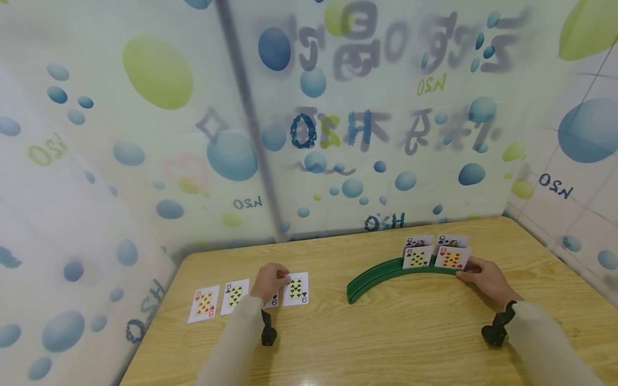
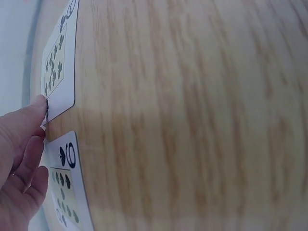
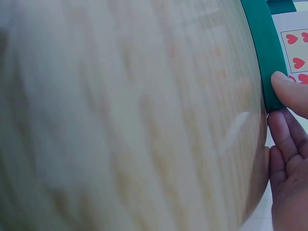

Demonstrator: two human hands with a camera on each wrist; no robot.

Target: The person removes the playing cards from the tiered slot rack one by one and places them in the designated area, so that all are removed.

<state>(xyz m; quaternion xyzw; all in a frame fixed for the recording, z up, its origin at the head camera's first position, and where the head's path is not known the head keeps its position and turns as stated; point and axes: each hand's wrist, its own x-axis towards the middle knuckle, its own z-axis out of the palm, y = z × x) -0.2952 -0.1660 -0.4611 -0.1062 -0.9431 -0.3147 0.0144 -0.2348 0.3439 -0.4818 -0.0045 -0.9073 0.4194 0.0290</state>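
Observation:
In the head view my left hand (image 1: 268,281) pinches the top left corner of the nine of clubs (image 1: 296,289), the rightmost card of a row lying face up. The left wrist view shows thumb and fingers at a corner of that card (image 2: 62,62), beside the nine of spades (image 2: 70,178). My right hand (image 1: 490,280) grips the right end of the curved green holder (image 1: 376,276), thumb on its front face (image 3: 267,57). A black-suited card (image 1: 417,258) and a hearts card (image 1: 452,259) stand in it, with two queens (image 1: 419,240) behind.
Farther left on the wooden table (image 1: 338,343) lie a red hearts card (image 1: 204,304) and a black clubs card (image 1: 234,296). Behind the table's back edge hangs a patterned curtain (image 1: 338,177). The holder's left half bears no cards.

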